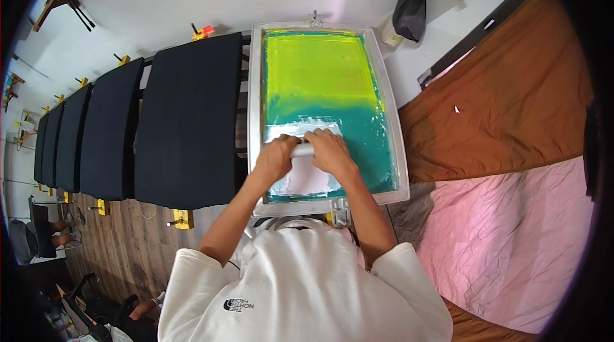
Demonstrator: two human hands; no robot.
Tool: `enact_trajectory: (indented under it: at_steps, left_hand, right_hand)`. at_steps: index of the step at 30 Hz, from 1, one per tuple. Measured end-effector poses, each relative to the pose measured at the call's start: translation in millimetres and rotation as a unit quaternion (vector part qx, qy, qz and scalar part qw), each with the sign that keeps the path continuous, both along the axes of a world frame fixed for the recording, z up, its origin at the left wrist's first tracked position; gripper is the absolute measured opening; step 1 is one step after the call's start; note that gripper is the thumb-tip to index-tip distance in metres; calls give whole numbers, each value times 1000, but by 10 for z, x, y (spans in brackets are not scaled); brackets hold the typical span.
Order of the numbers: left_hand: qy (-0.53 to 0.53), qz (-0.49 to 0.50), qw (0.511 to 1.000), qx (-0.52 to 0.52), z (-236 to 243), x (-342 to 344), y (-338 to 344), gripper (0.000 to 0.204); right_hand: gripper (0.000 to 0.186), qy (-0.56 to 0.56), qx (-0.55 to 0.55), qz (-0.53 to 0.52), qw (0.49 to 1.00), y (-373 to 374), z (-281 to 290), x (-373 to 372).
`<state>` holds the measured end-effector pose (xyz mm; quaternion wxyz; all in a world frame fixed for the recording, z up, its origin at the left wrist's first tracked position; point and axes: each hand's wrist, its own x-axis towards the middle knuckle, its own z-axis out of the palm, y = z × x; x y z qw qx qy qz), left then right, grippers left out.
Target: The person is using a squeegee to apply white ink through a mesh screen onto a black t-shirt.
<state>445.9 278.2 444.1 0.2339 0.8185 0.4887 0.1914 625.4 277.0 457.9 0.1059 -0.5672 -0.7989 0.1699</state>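
Both my hands grip a pale squeegee point(303, 149) over the lower half of a screen-printing frame point(256, 86). My left hand point(276, 158) is closed round its left part, and my right hand point(326, 150) closes over the right part. Much of the squeegee, including its blade, is hidden under my fingers. The mesh point(368, 143) is teal, with a bright yellow-green area across its far half. White ink point(310, 179) covers a patch on the near side of the squeegee, and more white smears lie just beyond it.
Several black fabric-covered boards point(188, 121) stand in a row to the left, with yellow clamps point(183, 219) at their ends. Brown cloth point(499, 99) and pink sheeting point(505, 233) hang on the right. A black bag point(409, 14) hangs by the wall. Other people's limbs point(61, 233) show at lower left.
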Motion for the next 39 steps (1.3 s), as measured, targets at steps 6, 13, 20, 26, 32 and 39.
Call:
enact_trajectory:
  at_steps: [6, 13, 20, 26, 32, 39]
  left_hand:
    - [-15, -16, 1000, -5, -114, 6, -839, 53]
    - [-20, -53, 992, -113, 227, -128, -866, 41]
    - [13, 14, 998, -65, 66, -13, 91, 31]
    - [-22, 12, 1000, 19, -137, 4, -323, 40]
    - [4, -18, 999, -47, 23, -14, -1185, 45]
    - [13, -3, 998, -66, 188, -84, -414, 38]
  right_hand:
    - [38, 55, 35, -3, 998, -826, -93, 6]
    - [32, -7, -108, 32, 994, -912, 274, -28]
    - [33, -9, -60, 5, 998, 91, 142, -15]
    - [48, 35, -13, -15, 999, -334, -55, -9]
    - [54, 25, -92, 13, 995, -1130, 22, 32]
    - [32, -34, -101, 11, 994, -355, 240, -54]
